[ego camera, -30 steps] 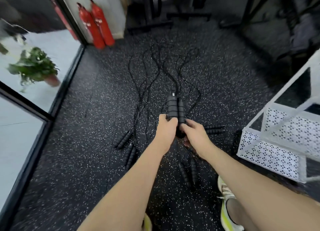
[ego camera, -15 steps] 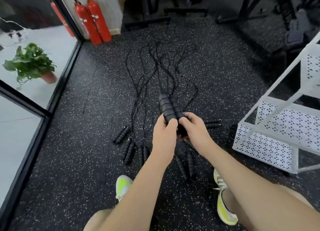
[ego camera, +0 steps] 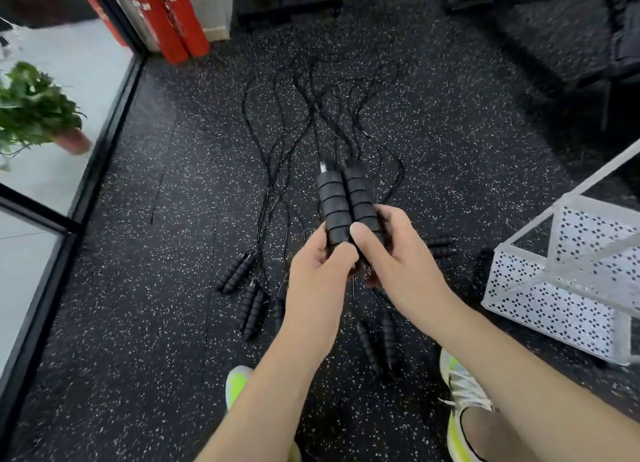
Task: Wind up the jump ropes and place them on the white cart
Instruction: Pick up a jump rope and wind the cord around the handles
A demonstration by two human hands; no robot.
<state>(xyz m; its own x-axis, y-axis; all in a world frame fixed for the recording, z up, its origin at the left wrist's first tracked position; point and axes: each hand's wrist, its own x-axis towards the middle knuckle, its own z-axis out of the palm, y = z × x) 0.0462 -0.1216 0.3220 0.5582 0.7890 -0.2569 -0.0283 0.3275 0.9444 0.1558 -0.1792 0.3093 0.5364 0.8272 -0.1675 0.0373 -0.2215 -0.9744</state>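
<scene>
Speckled black gym floor (ego camera: pixel 138 288), white cart (ego camera: pixel 554 309)

We see our left hand (ego camera: pixel 317 271) and right hand (ego camera: pixel 398 253) gripping two black handles (ego camera: pixel 346 205) side by side, pointing to twelve o'clock; ropes (ego camera: pixel 311 122) trail ahead, white cart (ego camera: pixel 554 309) at three o'clock.

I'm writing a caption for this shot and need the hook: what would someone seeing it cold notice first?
First, the pair of black ribbed handles held side by side at centre frame, the left hand and right hand both gripping them. Behind them, black cords snake across the speckled floor, with more handle pairs lying below left. The white perforated cart stands at right, red extinguishers top left.
</scene>
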